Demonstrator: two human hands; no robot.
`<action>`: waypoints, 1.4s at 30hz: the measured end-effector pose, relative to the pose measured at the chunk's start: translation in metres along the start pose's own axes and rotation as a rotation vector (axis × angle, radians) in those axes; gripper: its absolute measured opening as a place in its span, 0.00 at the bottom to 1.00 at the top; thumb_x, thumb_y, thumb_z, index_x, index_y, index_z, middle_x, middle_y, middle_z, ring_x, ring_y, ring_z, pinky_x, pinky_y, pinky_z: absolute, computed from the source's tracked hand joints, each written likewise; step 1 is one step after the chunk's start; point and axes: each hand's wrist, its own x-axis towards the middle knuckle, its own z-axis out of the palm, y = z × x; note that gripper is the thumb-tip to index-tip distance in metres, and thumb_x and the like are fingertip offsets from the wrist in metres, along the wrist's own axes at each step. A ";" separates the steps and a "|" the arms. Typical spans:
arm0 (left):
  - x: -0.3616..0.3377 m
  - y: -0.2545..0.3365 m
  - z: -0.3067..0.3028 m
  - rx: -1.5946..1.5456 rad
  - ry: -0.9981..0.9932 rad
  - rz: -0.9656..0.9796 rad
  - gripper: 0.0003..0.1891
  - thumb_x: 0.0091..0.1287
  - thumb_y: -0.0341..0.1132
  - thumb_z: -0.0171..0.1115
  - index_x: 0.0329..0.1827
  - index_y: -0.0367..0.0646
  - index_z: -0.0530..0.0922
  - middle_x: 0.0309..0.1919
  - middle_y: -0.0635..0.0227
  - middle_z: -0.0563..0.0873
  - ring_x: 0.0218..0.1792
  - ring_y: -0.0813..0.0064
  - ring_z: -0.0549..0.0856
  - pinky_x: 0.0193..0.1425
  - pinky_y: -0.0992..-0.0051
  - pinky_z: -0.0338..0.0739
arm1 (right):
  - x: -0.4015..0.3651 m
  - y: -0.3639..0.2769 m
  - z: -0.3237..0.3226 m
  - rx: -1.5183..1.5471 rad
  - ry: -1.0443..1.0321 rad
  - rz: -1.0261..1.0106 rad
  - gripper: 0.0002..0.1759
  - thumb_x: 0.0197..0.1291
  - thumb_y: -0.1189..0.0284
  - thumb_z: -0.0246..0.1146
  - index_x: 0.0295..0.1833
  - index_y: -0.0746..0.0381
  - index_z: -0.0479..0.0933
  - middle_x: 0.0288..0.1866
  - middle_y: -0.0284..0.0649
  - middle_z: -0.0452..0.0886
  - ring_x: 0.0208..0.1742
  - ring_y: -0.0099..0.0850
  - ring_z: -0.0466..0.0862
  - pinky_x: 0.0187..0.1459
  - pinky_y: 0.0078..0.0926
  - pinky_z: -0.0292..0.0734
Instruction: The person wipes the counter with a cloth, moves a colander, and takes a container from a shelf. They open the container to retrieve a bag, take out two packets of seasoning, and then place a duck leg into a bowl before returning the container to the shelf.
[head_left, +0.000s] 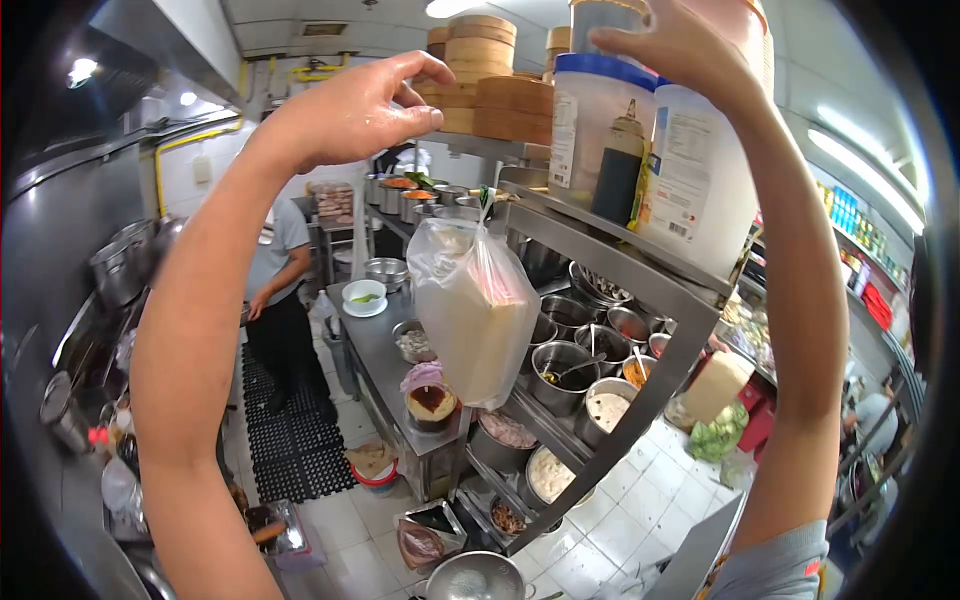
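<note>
Both arms are raised toward the top shelf. My left hand (365,112) hangs in the air before the bamboo steamers (480,65), fingers curled and apart, nothing between them. My right hand (675,45) is at the upper right, thumb spread, by a translucent tub (607,22) stacked over a blue-lidded container (580,125); the tub hides part of the grip, and contact is unclear. Beneath the hand stand a larger white container (700,185) and a dark squeeze bottle (620,165). A knotted plastic bag (475,315) hangs from the shelf corner.
The steel shelf frame (640,260) slopes across the centre above pots of food (565,370). A steel counter (385,345) holds bowls. Another person (285,290) stands at left by a black floor mat (285,430). A strainer (475,580) is low in front.
</note>
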 end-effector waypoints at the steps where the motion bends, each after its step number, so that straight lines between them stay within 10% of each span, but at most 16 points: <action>1: 0.010 -0.018 0.004 -0.074 -0.002 0.016 0.25 0.71 0.43 0.61 0.70 0.50 0.70 0.49 0.63 0.85 0.38 0.79 0.78 0.46 0.74 0.76 | 0.014 -0.003 0.012 -0.054 0.022 0.066 0.52 0.52 0.48 0.72 0.77 0.60 0.60 0.64 0.57 0.78 0.66 0.48 0.78 0.66 0.42 0.72; 10: 0.081 -0.060 0.046 -0.496 -0.024 0.060 0.37 0.68 0.49 0.67 0.78 0.54 0.61 0.53 0.58 0.84 0.48 0.73 0.83 0.50 0.73 0.80 | 0.146 0.069 0.098 -0.279 0.098 0.081 0.42 0.57 0.36 0.62 0.72 0.48 0.71 0.77 0.57 0.62 0.71 0.49 0.72 0.71 0.40 0.67; 15: 0.152 -0.039 0.081 -0.652 0.005 0.034 0.47 0.61 0.58 0.71 0.80 0.54 0.58 0.61 0.51 0.81 0.56 0.61 0.83 0.60 0.65 0.79 | 0.175 0.080 0.116 -0.355 0.142 0.465 0.72 0.43 0.31 0.69 0.79 0.71 0.48 0.66 0.59 0.75 0.68 0.50 0.76 0.67 0.39 0.72; 28: 0.215 -0.016 0.119 -0.453 0.145 0.140 0.50 0.55 0.65 0.70 0.73 0.41 0.63 0.61 0.47 0.81 0.63 0.55 0.81 0.67 0.64 0.74 | 0.129 0.049 0.106 -0.007 0.541 0.247 0.45 0.40 0.56 0.81 0.62 0.62 0.70 0.52 0.51 0.83 0.56 0.45 0.83 0.56 0.41 0.79; 30: 0.224 -0.027 0.117 -0.402 0.157 0.157 0.50 0.54 0.65 0.71 0.73 0.41 0.63 0.61 0.46 0.81 0.63 0.53 0.81 0.68 0.64 0.74 | 0.148 0.060 0.095 0.066 0.518 -0.033 0.42 0.41 0.58 0.81 0.58 0.67 0.72 0.48 0.50 0.84 0.51 0.41 0.84 0.53 0.38 0.79; 34: 0.220 -0.063 0.112 -0.438 0.132 0.115 0.56 0.48 0.69 0.72 0.73 0.41 0.61 0.63 0.44 0.78 0.66 0.51 0.78 0.72 0.60 0.70 | 0.165 0.046 0.068 -0.064 0.706 -0.162 0.44 0.43 0.56 0.80 0.59 0.72 0.70 0.49 0.52 0.81 0.49 0.40 0.83 0.46 0.39 0.81; 38: 0.211 -0.071 0.110 -0.540 0.087 0.041 0.64 0.40 0.75 0.73 0.75 0.42 0.58 0.66 0.44 0.75 0.69 0.51 0.74 0.72 0.56 0.68 | 0.127 -0.040 0.021 0.105 0.343 0.357 0.46 0.47 0.52 0.78 0.64 0.68 0.67 0.54 0.55 0.78 0.51 0.38 0.83 0.36 0.37 0.83; 42: 0.215 -0.088 0.128 -0.736 0.156 0.033 0.58 0.47 0.67 0.76 0.75 0.42 0.57 0.60 0.45 0.78 0.64 0.56 0.77 0.68 0.61 0.70 | 0.116 -0.026 0.007 0.225 0.429 0.104 0.51 0.48 0.50 0.78 0.69 0.67 0.61 0.56 0.56 0.77 0.49 0.43 0.84 0.32 0.36 0.85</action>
